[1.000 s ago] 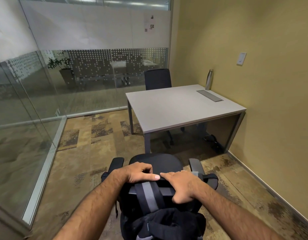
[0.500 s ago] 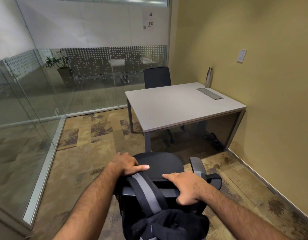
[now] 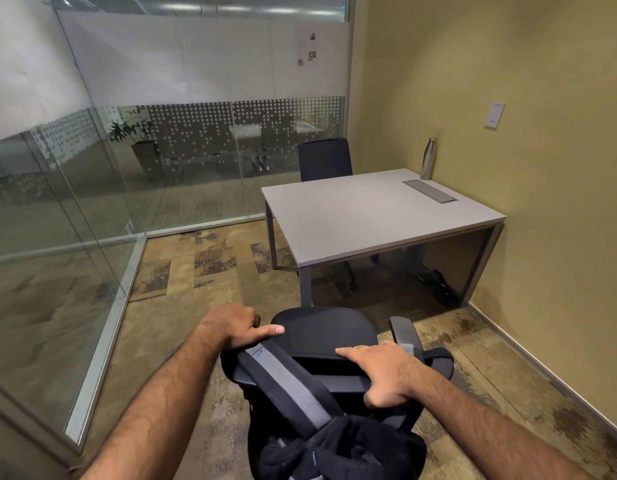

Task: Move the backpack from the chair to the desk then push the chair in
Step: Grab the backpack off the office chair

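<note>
A black office chair [image 3: 322,327] stands in front of me with its back toward me. A black backpack [image 3: 338,448] hangs behind the backrest, its grey-lined straps [image 3: 289,386] looped over the top. My left hand [image 3: 236,325] is closed on the left strap at the backrest's left corner, holding it out to the left. My right hand [image 3: 383,372] is curled over the backrest's top edge where the right strap crosses it. The grey desk [image 3: 369,216] stands beyond the chair against the yellow wall.
A steel bottle [image 3: 428,159] and a metal cable flap [image 3: 430,191] sit at the desk's far right. A second black chair [image 3: 325,160] stands behind the desk. Glass walls [image 3: 75,202] close off the left and back. Cables lie on the carpet under the desk.
My hands have spread apart. The left hand has drawn the left strap off toward the backrest's left corner, and the right hand has shifted slightly right along the top edge.
</note>
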`<state>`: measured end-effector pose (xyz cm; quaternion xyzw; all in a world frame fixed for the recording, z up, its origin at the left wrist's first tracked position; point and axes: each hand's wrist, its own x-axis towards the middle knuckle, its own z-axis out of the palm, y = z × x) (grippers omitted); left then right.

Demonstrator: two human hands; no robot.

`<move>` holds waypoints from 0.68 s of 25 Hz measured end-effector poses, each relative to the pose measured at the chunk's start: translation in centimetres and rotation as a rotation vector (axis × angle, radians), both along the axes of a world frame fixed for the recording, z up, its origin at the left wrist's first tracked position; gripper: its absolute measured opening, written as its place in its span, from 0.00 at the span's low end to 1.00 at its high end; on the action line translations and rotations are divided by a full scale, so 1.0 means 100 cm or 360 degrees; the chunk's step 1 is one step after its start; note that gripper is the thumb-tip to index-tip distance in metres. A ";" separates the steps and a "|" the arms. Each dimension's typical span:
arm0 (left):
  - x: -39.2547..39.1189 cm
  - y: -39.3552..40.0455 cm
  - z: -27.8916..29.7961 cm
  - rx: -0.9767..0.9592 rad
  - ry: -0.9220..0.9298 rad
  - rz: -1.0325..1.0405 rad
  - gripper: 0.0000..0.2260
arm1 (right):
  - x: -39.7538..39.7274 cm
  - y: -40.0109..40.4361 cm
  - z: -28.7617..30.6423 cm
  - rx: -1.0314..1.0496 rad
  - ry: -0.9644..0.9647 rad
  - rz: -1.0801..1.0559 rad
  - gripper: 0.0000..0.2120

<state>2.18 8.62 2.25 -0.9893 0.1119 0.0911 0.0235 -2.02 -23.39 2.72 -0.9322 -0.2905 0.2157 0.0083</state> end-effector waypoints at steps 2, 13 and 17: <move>-0.004 0.000 0.005 0.0001 0.0046 0.0030 0.45 | 0.000 0.000 0.000 -0.0006 0.0005 0.0002 0.47; -0.042 0.014 0.028 -0.0182 0.0339 0.0152 0.43 | 0.002 0.002 -0.001 0.0006 0.0017 0.0004 0.48; -0.057 0.011 0.034 -0.0143 0.0418 0.0047 0.43 | 0.002 -0.011 0.002 0.0679 0.0136 -0.0304 0.52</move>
